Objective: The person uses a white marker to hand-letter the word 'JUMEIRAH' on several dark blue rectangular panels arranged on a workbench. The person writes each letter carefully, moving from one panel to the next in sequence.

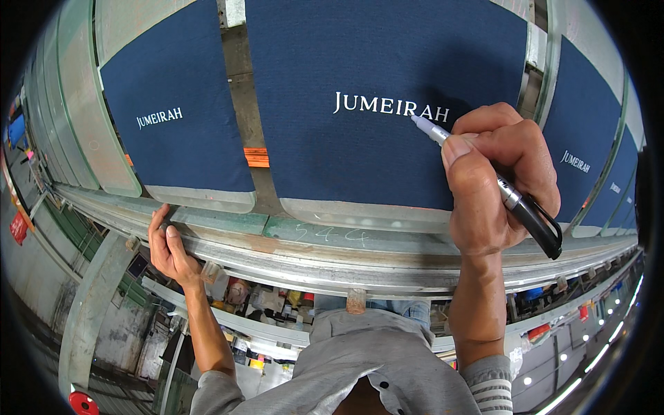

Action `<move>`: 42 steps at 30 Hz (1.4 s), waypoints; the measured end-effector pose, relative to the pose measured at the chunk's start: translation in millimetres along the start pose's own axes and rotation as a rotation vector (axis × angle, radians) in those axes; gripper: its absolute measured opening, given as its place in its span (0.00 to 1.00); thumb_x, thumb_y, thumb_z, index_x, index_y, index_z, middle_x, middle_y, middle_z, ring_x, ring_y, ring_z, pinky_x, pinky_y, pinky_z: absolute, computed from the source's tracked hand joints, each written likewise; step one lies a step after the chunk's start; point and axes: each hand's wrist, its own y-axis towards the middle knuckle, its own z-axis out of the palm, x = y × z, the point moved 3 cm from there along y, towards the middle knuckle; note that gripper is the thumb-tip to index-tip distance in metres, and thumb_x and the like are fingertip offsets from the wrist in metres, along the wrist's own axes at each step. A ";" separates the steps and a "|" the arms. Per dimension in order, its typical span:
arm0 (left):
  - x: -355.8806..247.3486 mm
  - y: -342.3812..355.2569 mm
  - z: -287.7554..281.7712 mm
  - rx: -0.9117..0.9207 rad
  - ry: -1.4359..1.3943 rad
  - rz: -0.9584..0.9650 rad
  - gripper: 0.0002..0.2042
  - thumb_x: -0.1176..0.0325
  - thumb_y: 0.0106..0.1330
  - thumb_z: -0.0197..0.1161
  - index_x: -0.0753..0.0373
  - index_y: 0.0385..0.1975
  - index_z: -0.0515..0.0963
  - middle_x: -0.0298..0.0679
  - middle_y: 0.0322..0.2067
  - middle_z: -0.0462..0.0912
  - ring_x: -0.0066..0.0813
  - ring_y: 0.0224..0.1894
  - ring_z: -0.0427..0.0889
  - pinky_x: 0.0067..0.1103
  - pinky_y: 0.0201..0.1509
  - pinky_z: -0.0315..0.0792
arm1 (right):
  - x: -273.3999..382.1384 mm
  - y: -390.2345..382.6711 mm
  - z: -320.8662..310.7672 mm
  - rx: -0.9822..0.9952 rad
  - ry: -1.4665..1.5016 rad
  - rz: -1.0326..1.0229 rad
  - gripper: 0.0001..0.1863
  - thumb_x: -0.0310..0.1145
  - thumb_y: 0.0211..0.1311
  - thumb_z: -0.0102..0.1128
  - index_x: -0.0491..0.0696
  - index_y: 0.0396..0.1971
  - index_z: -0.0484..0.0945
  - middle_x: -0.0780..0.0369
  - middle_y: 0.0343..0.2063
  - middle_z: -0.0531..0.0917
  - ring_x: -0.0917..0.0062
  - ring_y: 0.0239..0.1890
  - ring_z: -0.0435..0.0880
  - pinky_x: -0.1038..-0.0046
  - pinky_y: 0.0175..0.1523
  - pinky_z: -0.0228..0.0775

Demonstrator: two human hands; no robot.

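Note:
A dark navy fabric panel lies flat on a pale board in front of me, with white printed lettering across it. My right hand grips a marker pen with a pale grey barrel and a black clipped cap on its back end. The pen's tip meets the lower edge of the lettering, right of its middle. At the left, my left hand rests on the metal rail, index finger stretched toward the board's near edge, the other fingers loosely bent.
Another navy panel with the same lettering lies to the left, and several more run off to the right. Orange strips show in the gap between boards. Chalk marks are on the green ledge. Below the rail, shelves hold assorted clutter.

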 end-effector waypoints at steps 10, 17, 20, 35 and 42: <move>-1.2 -0.3 0.3 0.001 0.002 -0.007 0.14 0.69 0.71 0.51 0.72 0.24 0.71 0.49 0.50 0.82 0.44 0.58 0.76 0.39 0.68 0.60 | 0.0 -1.6 -1.6 -0.035 0.060 0.071 0.04 0.20 0.45 0.55 0.43 0.21 0.70 0.53 0.20 0.79 0.86 0.17 0.67 0.80 0.25 0.59; -1.4 -0.1 0.2 -0.004 0.000 -0.024 0.14 0.69 0.71 0.51 0.71 0.24 0.71 0.49 0.50 0.82 0.43 0.59 0.75 0.39 0.68 0.60 | -0.6 -1.5 -1.3 -0.049 0.068 0.045 0.04 0.20 0.46 0.56 0.43 0.21 0.71 0.54 0.21 0.80 0.86 0.18 0.67 0.81 0.25 0.59; -0.1 -0.7 0.0 -0.009 -0.007 -0.019 0.14 0.69 0.71 0.51 0.71 0.23 0.71 0.49 0.50 0.82 0.44 0.59 0.76 0.38 0.68 0.60 | -0.1 -1.4 0.1 -0.046 0.054 0.050 0.04 0.20 0.46 0.57 0.43 0.21 0.71 0.54 0.21 0.80 0.86 0.18 0.67 0.81 0.25 0.59; -0.5 -0.3 0.4 -0.010 0.006 -0.019 0.15 0.70 0.71 0.51 0.70 0.22 0.70 0.49 0.50 0.82 0.44 0.58 0.76 0.37 0.67 0.62 | -1.5 -0.3 0.8 -0.023 0.008 0.017 0.05 0.20 0.46 0.57 0.44 0.21 0.71 0.55 0.20 0.80 0.86 0.17 0.68 0.81 0.25 0.59; 0.1 0.0 -0.3 -0.001 0.012 -0.018 0.15 0.70 0.71 0.51 0.69 0.21 0.67 0.49 0.49 0.82 0.42 0.57 0.76 0.37 0.67 0.61 | -1.1 -0.1 -0.7 -0.018 -0.006 0.007 0.05 0.20 0.46 0.57 0.43 0.20 0.70 0.55 0.20 0.80 0.86 0.17 0.67 0.81 0.25 0.59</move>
